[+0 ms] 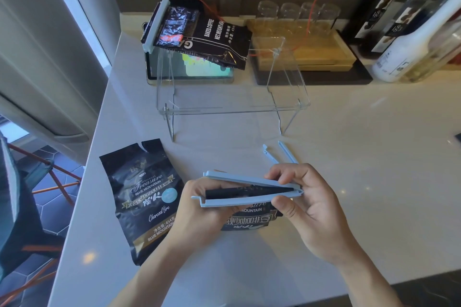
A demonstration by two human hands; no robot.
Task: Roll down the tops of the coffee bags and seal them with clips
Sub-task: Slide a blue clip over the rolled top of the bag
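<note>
My left hand (199, 209) grips the rolled top of a black coffee bag (249, 220) at the table's middle front. A light blue clip (249, 188) straddles that roll with its two arms still apart at the left end. My right hand (306, 204) pinches the clip's hinged right end. A second black coffee bag (142, 197), unrolled with a torn top, lies flat to the left. A third bag (207, 37) with a pale clip (156, 25) on its top rests on the clear acrylic stand (224, 107). Another open blue clip (280, 153) lies behind my hands.
A tablet (189, 70) with a lit screen sits under the stand at the back. A wooden tray (304, 55) with several glasses stands back right, bottles (411, 40) beside it. The table's left edge (82, 194) drops to a tiled floor with a chair.
</note>
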